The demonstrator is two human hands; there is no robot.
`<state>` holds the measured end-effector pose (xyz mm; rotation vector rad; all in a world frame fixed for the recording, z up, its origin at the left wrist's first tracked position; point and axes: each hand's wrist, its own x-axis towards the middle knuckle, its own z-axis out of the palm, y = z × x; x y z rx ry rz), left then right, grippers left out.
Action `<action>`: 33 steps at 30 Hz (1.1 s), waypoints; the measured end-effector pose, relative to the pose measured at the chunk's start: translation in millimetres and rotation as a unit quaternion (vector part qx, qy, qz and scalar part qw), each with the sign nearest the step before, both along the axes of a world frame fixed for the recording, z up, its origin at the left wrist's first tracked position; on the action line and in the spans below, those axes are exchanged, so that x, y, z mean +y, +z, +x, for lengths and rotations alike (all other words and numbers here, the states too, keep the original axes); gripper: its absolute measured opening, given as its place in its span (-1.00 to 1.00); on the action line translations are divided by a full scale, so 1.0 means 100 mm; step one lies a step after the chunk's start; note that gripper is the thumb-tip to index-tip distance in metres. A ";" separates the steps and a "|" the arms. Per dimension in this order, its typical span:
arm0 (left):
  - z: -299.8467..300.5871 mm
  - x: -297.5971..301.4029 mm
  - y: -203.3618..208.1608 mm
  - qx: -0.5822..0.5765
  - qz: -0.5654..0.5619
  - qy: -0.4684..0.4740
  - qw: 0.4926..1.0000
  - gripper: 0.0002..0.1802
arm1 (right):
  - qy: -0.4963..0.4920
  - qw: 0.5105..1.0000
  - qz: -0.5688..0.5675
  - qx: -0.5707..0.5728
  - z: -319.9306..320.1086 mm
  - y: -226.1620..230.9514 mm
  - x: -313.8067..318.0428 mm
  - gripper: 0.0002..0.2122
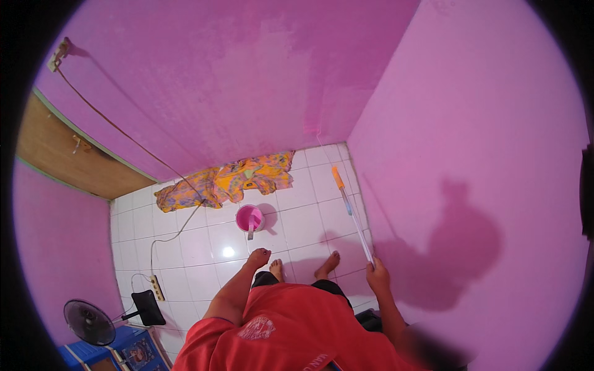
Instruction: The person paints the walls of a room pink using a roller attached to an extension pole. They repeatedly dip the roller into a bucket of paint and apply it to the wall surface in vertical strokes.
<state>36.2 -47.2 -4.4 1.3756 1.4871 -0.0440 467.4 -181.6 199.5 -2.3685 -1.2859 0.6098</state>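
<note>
Red shirt (278, 328); R hand (378, 278) round long pole (359, 235), prob. light, stiff, best gripped low; L hand (260, 257), can't tell.

Pink walls (495, 123) enclose a floor (192, 247) of pale square tiles, the far wall (216, 80) patchy in tone. A brown door (74, 148) with green edging stands left. Near the lower left, a dark round fan (90, 323) neighbours blue furniture (127, 339), probably a cabinet. Light glares off the tiles.

Bright light; glare spot (228, 251) on floor tiles (297, 219); broad shadow (464, 247) on right wall (489, 99); fisheye-bent edges, black rim; dark blur (436, 347) lower right.
</note>
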 end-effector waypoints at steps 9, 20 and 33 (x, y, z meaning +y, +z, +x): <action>-0.54 -0.52 -0.10 0.057 0.006 -0.048 0.997 -0.55 | -0.006 0.992 -0.122 0.000 -0.18 -0.66 1.07 -0.66; -0.62 -0.56 -0.16 0.052 -0.029 0.035 0.998 -0.51 | 0.006 0.998 -0.056 0.027 -0.21 -0.31 0.70 -0.65; -0.16 0.07 -0.28 -0.005 0.003 -0.015 1.000 -0.44 | -0.029 0.997 0.069 0.026 -0.58 1.19 -0.51 -0.65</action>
